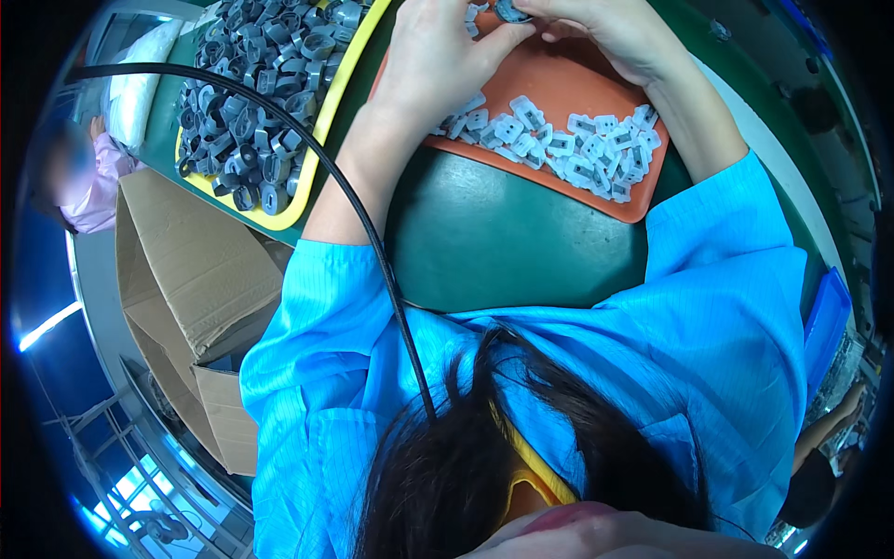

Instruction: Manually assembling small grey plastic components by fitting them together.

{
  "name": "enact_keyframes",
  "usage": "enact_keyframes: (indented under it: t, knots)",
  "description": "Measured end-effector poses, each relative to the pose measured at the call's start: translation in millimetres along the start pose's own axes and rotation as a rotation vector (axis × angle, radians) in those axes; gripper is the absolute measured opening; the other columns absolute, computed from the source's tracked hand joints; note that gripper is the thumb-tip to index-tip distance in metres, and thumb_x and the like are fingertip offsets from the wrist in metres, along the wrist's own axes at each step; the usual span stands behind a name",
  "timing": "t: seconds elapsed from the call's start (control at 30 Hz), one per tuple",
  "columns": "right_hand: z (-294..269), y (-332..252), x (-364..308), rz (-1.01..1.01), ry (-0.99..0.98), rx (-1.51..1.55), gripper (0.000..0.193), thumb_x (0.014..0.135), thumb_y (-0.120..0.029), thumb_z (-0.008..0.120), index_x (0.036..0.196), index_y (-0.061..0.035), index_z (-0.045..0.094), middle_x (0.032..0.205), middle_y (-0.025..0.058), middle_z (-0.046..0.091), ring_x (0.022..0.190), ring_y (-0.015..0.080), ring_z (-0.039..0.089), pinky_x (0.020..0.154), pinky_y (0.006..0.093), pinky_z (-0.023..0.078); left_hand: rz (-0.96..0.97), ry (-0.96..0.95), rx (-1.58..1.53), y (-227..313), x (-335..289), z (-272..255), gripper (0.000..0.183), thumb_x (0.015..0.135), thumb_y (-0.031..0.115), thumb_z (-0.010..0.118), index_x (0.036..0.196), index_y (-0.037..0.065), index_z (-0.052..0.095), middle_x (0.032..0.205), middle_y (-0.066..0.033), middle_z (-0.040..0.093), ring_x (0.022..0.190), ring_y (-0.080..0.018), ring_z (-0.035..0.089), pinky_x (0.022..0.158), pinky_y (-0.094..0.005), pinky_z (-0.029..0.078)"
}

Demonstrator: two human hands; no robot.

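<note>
Up at the far end of the orange rectangular plastic tray (pixel 559 84), the two bare hands come together! The right hand (pixel 596 33) is drawn in narrow, its fingertips on a small, rounded, dark grey-blue piece (pixel 510 10), which sits between the hands and is cut by the picture's upper edge. The left hand (pixel 447 47) closes in from the other side, thumb pointing across just below that piece; its fingers run out of view, so whether it grips too, I cannot tell.

Below them, small translucent white plastic parts with dark slots (pixel 582 154) lie heaped along the tray's near edge, thickest toward its near right corner. Over to the left, a yellow-rimmed plastic tray (pixel 279 221) is piled with grey ring-shaped plastic parts (pixel 270 93), right down to its near edge. Both trays rest on the green, smooth-topped desk (pixel 512 238). Off the desk's left edge, there's an open brown cardboard box (pixel 200 265), and a black cable (pixel 321 154) sweeps across in front of the left forearm.
</note>
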State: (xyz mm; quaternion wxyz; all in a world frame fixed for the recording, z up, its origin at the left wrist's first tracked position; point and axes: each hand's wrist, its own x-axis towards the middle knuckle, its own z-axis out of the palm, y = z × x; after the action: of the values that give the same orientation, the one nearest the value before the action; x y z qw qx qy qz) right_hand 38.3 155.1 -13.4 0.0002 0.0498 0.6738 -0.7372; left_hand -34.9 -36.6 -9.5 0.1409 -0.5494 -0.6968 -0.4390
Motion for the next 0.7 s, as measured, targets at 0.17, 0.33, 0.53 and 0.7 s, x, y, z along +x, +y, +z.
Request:
enact_keyframes:
  t: [0.17, 0.33, 0.53, 0.7]
  knots:
    - [-9, -13, -11, 0.106, -0.18, -0.19, 0.017, 0.085, -0.007, 0.081, 0.097, -0.0005, 0.072, 0.086, 0.003, 0.071, 0.072, 0.0085, 0.062, 0.066, 0.0213, 0.048, -0.044, -0.301, -0.075, 1, -1, -15, 0.04, 0.079, 0.006, 0.082, 0.118, 0.009, 0.072, 0.11, -0.0114, 0.058, 0.108, -0.03, 0.058, 0.092, -0.038, 0.049]
    - [-8, 5, -7, -0.024, -0.181, -0.23, 0.019, 0.082, -0.003, 0.078, 0.098, -0.0012, 0.069, 0.083, -0.0023, 0.067, 0.072, 0.0056, 0.058, 0.065, 0.0211, 0.046, -0.049, -0.295, -0.102, -1, -2, -11, 0.038, 0.079, 0.007, 0.081, 0.117, 0.008, 0.073, 0.11, -0.0123, 0.059, 0.107, -0.0321, 0.058, 0.095, -0.04, 0.048]
    - [-4, -10, -3, -0.02, 0.058, -0.202, 0.012, 0.087, -0.004, 0.075, 0.096, -0.0023, 0.068, 0.08, 0.0004, 0.068, 0.069, 0.0071, 0.059, 0.065, 0.0214, 0.048, -0.048, -0.132, 0.115, 17, -3, -21, 0.036, 0.085, 0.004, 0.072, 0.12, 0.004, 0.065, 0.115, -0.0176, 0.059, 0.11, -0.0388, 0.059, 0.094, -0.0449, 0.049]
    - [-79, -2, 8, -0.14, 0.509, -0.65, 0.018, 0.086, -0.009, 0.075, 0.1, 0.0005, 0.07, 0.085, 0.0061, 0.072, 0.075, 0.0129, 0.064, 0.071, 0.0279, 0.052, -0.215, -0.212, 0.458, 2, 1, -83, 0.017, 0.085, 0.009, 0.071, 0.101, 0.001, 0.071, 0.106, -0.0195, 0.065, 0.108, -0.0393, 0.062, 0.094, -0.0434, 0.05]
